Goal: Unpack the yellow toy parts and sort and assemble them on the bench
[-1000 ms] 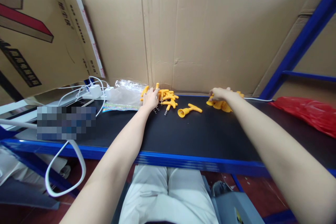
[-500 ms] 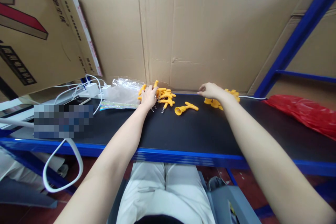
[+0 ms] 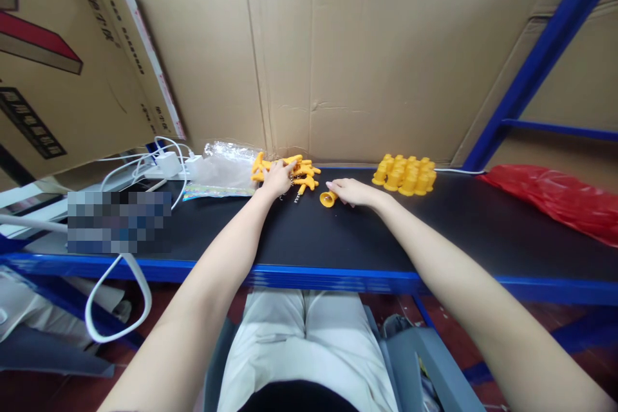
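Note:
My left hand (image 3: 277, 179) lies over a pile of yellow corkscrew handles (image 3: 305, 170) with metal spirals, its fingers apart and touching the handles. Some fingertips are lost among them. My right hand (image 3: 355, 192) is closed on a yellow corkscrew (image 3: 328, 199) lying on the black table, the flared mouth of its sleeve facing left and towards me. The palm and fingers cover its T-shaped handle. Farther right, several yellow bell-shaped sleeves (image 3: 405, 175) stand upright in tight rows, apart from my right hand.
A clear plastic bag (image 3: 222, 170) lies left of the pile. White plugs and cables (image 3: 168, 164) and a pixelated item (image 3: 118, 222) are at the left. A red plastic bag (image 3: 550, 199) rests on the right. Cardboard (image 3: 367, 64) walls the back; a blue edge (image 3: 333, 277) runs along the front.
My right hand has moved left and nearer, from beside the sleeves to the corkscrew on the table, uncovering the sleeve rows. My left hand stays at the pile, its fingers slightly shifted.

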The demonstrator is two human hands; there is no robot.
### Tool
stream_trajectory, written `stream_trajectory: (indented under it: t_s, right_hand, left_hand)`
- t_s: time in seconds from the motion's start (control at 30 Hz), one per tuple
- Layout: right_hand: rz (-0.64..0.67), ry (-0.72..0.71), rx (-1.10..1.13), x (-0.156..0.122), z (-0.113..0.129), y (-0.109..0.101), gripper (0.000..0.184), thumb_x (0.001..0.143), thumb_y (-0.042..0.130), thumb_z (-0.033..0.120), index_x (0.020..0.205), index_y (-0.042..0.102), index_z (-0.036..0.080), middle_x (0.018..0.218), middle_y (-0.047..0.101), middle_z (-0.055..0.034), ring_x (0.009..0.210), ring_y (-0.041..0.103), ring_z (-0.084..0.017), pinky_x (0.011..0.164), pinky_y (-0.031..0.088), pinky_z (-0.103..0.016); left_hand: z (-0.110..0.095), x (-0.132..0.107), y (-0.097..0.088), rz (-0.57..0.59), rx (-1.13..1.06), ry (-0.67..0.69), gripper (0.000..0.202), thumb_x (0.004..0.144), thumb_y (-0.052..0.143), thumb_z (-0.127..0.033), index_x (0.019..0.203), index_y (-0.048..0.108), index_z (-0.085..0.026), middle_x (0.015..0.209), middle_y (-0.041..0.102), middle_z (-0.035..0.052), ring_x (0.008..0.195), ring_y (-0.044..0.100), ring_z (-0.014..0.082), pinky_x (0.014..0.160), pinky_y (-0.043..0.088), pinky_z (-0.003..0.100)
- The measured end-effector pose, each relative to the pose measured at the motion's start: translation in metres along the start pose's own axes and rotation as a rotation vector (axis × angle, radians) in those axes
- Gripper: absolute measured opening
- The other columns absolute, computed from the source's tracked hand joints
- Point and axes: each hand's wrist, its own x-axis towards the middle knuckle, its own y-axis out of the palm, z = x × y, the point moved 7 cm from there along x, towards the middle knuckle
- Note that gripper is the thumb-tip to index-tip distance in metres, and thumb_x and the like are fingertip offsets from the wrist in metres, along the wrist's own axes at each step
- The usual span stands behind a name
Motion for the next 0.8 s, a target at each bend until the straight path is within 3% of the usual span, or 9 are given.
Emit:
stream_trajectory:
  t_s: [0.13, 0.23, 0.37, 0.5, 0.67, 0.8]
  right_hand:
    - [-0.075, -0.005, -0.072, 0.002, -0.005, -0.005, 0.035, 0.092, 0.033, 0.042, 0.086, 0.059, 0.019, 0.09, 0.068, -0.0082, 0.074, 0.062, -0.019, 0.066, 0.041, -0.026]
    - [-0.118, 0.018, -0.122, 0.005, -0.013, -0.006, 0.017, 0.083, 0.047, 0.03, 0.092, 0.059, 0.021, 0.096, 0.068, -0.0071, 0.083, 0.062, -0.021, 0.067, 0.04, -0.027]
    - [-0.221, 0.083, -0.098, 0.009, -0.025, -0.01, 0.036, 0.077, 0.051, 0.024, 0.112, 0.051, 0.02, 0.1, 0.067, -0.0093, 0.077, 0.062, -0.021, 0.063, 0.04, -0.028]
    - [-0.347, 0.103, -0.057, 0.011, -0.034, -0.018, 0.04, 0.077, 0.051, 0.023, 0.117, 0.047, 0.019, 0.1, 0.067, -0.0102, 0.076, 0.062, -0.022, 0.061, 0.041, -0.029]
    - [-0.538, -0.096, -0.053, 0.003, -0.022, -0.033, 0.039, 0.081, 0.05, 0.023, 0.12, 0.046, 0.019, 0.111, 0.064, -0.0114, 0.092, 0.062, -0.025, 0.072, 0.044, -0.033]
    - [-0.633, -0.373, -0.123, -0.012, 0.005, -0.039, 0.035, 0.086, 0.047, 0.023, 0.121, 0.046, 0.018, 0.121, 0.06, -0.0109, 0.102, 0.059, -0.024, 0.078, 0.042, -0.034]
  left_hand:
    - [0.001, 0.0, -0.006, -0.017, -0.03, -0.076, 0.046, 0.086, 0.033, -0.02, 0.126, 0.055, -0.03, 0.122, 0.052, 0.0104, 0.123, 0.041, 0.0305, 0.103, 0.025, 0.062]
    - [0.0, -0.003, -0.009, -0.023, -0.033, -0.125, 0.045, 0.088, 0.03, -0.027, 0.125, 0.055, -0.03, 0.13, 0.046, 0.0107, 0.126, 0.038, 0.031, 0.103, 0.025, 0.063]
    - [-0.006, -0.005, -0.005, 0.006, -0.015, -0.103, 0.044, 0.09, 0.027, -0.03, 0.126, 0.053, -0.027, 0.147, 0.03, 0.0089, 0.134, 0.028, 0.0326, 0.103, 0.023, 0.065]
    - [-0.011, -0.005, -0.004, -0.017, 0.022, -0.029, 0.042, 0.09, 0.03, -0.024, 0.124, 0.054, -0.024, 0.142, 0.039, 0.0115, 0.13, 0.034, 0.0315, 0.102, 0.024, 0.063]
    - [-0.036, -0.011, -0.025, -0.215, 0.025, 0.209, 0.044, 0.089, 0.039, -0.021, 0.133, 0.045, -0.02, 0.141, 0.042, 0.0117, 0.129, 0.036, 0.0263, 0.106, 0.026, 0.051]
    - [-0.064, -0.02, -0.03, -0.193, 0.009, 0.395, 0.052, 0.09, 0.044, -0.03, 0.141, 0.033, -0.026, 0.131, 0.05, 0.0106, 0.116, 0.05, 0.024, 0.095, 0.038, 0.04]
